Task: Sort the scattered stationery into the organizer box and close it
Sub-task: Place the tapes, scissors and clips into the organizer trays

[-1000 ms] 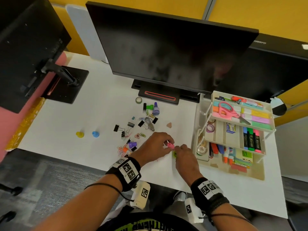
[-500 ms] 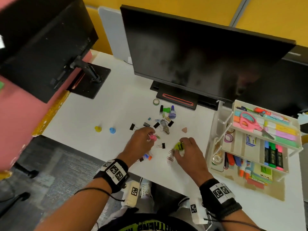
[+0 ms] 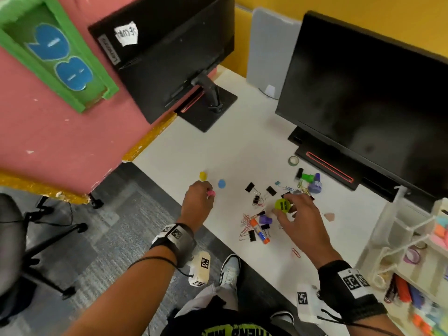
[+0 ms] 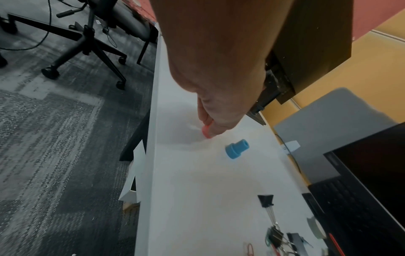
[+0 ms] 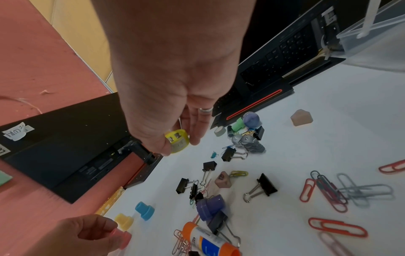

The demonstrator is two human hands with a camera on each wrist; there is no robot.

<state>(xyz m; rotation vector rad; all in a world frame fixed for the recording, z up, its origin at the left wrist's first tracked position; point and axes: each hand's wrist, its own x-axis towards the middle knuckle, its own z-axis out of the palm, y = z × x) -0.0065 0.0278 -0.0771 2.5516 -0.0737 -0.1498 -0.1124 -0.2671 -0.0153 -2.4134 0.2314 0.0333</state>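
Note:
My left hand [image 3: 204, 194] pinches a small pink stamp [image 3: 211, 193] [image 4: 206, 131] [image 5: 122, 238] just above the white desk [image 3: 230, 151], next to a yellow stamp [image 3: 203, 175] [image 5: 124, 221] and a blue stamp [image 3: 221, 183] [image 4: 236, 149] [image 5: 144, 211]. My right hand [image 3: 289, 210] holds a lime-green round sharpener [image 3: 282, 205] [image 5: 177, 141] over the scattered pile. Black binder clips [image 3: 249, 187], paper clips [image 5: 324, 190], a purple stamp [image 3: 265, 219] and a glue stick [image 3: 260, 231] lie below it. The open white organizer box [image 3: 388, 229] stands at the right edge with markers and tape inside.
Two black monitors stand on the desk: one [image 3: 368, 93] at the back right, one [image 3: 169, 52] at the back left on its stand base [image 3: 208, 107]. A tape roll [image 3: 293, 160], green and purple stamps [image 3: 311, 180] sit by the base. An office chair [image 4: 87, 39] stands left of the desk.
The left hand carried the pink stamp leftward to the yellow and blue stamps. The right hand lifted the lime-green sharpener off the desk. The head view swung left, pushing the organizer to the edge.

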